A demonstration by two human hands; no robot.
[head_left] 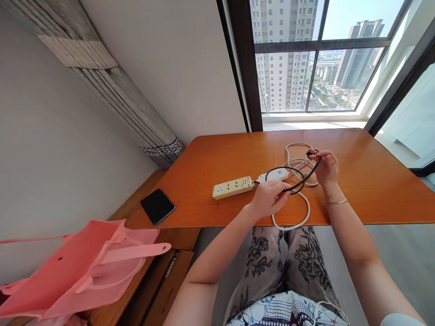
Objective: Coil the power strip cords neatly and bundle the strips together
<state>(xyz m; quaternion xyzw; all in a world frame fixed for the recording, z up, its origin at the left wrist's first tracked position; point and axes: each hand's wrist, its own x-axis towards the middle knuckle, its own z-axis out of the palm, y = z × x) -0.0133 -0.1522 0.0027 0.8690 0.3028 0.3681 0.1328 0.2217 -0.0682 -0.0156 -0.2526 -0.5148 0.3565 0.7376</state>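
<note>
A black power cord [306, 179] runs in loose loops between my two hands above the table. My left hand [272, 197] is closed around the looped part of it. Near its plug end [309, 154], my right hand [326, 165] pinches the cord with the fingertips. Just left of my left hand lies a cream power strip [233, 187] with several sockets; the black cord appears to come from its right end. A second, white power strip [273, 174] lies behind my left hand, partly covered. Its white cord [307, 209] coils on the table and hangs slightly over the front edge.
A dark tablet or phone [157, 206] lies at the left end of the brown table [380, 181]. Left of the table, an open pink bag [112, 258] rests on a wooden cabinet [173, 280]. Beyond the table stands a window [319, 45], with a gathered curtain [129, 99] to the left.
</note>
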